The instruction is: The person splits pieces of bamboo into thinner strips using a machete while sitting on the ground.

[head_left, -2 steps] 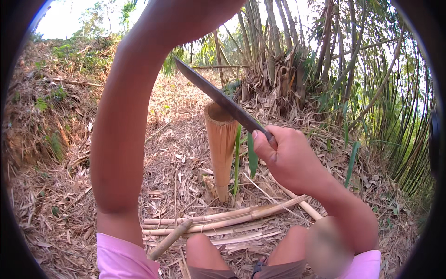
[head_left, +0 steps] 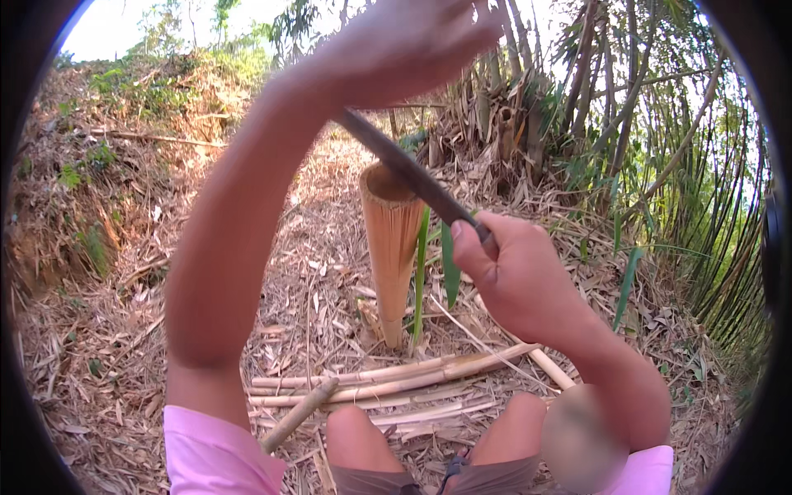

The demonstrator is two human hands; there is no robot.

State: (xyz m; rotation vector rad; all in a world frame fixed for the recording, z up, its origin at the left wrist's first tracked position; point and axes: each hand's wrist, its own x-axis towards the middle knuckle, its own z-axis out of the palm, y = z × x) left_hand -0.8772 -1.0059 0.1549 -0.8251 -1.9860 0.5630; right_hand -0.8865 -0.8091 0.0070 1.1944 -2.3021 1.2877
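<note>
A machete (head_left: 412,175) is gripped in my right hand (head_left: 524,264), the fist wrapped round its handle. The long dark blade slants up and left, crossing in front of the mouth of a bamboo tube (head_left: 391,239); whether they touch I cannot tell. My left forearm covers the blade's tip. The tube stands upright on the ground, wide and hollow at the top, narrow at the foot, its sides finely split. High at the top edge, my left hand (head_left: 437,37) is raised, blurred and partly cut off. Its visible fingers look somewhat apart, with nothing seen in them.
Split bamboo strips (head_left: 396,386) lie across the ground before my knees. A short round stick (head_left: 299,415) rests across their left end. Dry leaves cover the ground. A bamboo clump (head_left: 503,140) rises behind, with more thin stems at right and a slope at left.
My left forearm and hand have swung down and right, bringing the hand into view and covering the blade's tip. My right hand keeps its grip on the machete, nearly in place.
</note>
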